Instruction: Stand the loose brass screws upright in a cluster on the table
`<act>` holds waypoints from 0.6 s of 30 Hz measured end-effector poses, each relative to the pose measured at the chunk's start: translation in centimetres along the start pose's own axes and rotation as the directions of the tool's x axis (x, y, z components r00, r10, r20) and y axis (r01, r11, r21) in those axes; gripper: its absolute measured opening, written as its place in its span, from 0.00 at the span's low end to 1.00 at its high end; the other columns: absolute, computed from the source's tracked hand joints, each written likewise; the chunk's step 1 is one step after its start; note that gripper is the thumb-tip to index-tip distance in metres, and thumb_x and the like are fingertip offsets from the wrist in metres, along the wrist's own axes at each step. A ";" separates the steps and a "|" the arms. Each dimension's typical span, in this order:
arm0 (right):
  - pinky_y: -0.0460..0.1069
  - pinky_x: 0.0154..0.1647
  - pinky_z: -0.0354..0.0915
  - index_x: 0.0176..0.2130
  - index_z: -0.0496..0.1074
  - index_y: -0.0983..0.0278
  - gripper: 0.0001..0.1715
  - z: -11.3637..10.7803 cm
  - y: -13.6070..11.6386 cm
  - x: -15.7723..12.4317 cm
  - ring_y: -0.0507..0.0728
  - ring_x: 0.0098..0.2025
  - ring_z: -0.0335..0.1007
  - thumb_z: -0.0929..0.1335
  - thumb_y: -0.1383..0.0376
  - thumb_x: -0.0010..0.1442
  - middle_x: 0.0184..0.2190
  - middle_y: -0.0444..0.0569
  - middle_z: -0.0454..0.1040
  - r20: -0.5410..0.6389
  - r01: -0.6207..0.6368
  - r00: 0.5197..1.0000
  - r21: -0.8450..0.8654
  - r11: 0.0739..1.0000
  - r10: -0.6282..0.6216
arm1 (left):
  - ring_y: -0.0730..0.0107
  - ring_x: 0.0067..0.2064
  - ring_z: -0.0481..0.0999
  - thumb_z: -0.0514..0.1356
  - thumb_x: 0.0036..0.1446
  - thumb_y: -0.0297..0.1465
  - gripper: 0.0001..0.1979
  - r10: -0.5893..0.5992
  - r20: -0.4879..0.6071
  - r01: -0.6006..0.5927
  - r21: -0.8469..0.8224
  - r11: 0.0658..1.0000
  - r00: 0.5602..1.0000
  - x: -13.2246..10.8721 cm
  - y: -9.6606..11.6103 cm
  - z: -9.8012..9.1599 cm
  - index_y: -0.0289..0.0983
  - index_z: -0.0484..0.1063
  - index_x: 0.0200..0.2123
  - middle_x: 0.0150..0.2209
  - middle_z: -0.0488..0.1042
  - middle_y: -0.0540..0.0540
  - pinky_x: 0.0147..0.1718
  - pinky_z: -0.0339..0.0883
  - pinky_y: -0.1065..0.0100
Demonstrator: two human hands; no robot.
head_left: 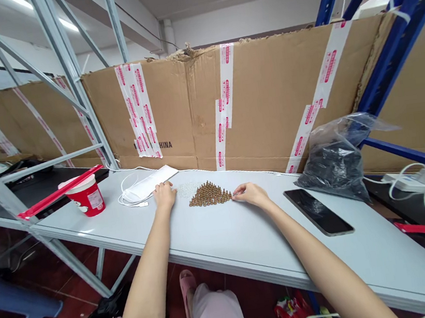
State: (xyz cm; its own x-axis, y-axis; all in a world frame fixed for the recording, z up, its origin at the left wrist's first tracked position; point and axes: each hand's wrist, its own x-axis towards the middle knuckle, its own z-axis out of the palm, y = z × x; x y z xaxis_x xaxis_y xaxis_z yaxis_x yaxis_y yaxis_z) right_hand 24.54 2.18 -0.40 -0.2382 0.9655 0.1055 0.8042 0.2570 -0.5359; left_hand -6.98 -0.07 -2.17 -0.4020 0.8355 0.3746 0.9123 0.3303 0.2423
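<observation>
A triangular cluster of small brass-coloured pointed pieces (209, 196) stands on the pale grey table (224, 246). To its left lies a small patch of clear beads or pellets (188, 190). My left hand (165, 195) rests palm down on the tabletop, just left of that clear patch, holding nothing visible. My right hand (250, 194) lies at the right side of the cluster, with its fingertips at the cluster's edge. Whether those fingertips pinch a piece is too small to tell.
A red paper cup (84, 196) with a red strip (60, 192) stands at the table's left end. Nearby lies a flat white pad (149, 184) with a white cable. To the right are a black phone (318, 212) and a plastic bag of black items (334, 164). Taped cardboard (266, 94) walls the back.
</observation>
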 end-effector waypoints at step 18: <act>0.45 0.30 0.60 0.26 0.74 0.63 0.11 0.6 0.5 1.0 0.54 0.31 0.70 0.68 0.58 0.45 0.29 0.47 0.76 -0.136 0.019 0.990 0.429 0.903 0.044 | 0.57 0.46 0.68 0.53 0.52 0.29 0.08 0.022 0.058 -0.025 0.044 0.999 0.998 -0.1 0.1 -0.3 0.37 0.71 0.35 0.40 0.73 0.41 0.42 0.59 0.61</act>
State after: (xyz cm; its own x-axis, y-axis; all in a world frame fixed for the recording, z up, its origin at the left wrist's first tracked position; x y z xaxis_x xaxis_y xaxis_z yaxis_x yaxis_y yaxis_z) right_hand 24.33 3.20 -1.09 -0.1264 0.9726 0.1950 0.4878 0.2321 -0.8415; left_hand -6.84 -0.23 -1.87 -0.3766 0.8666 0.3274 0.9244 0.3286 0.1936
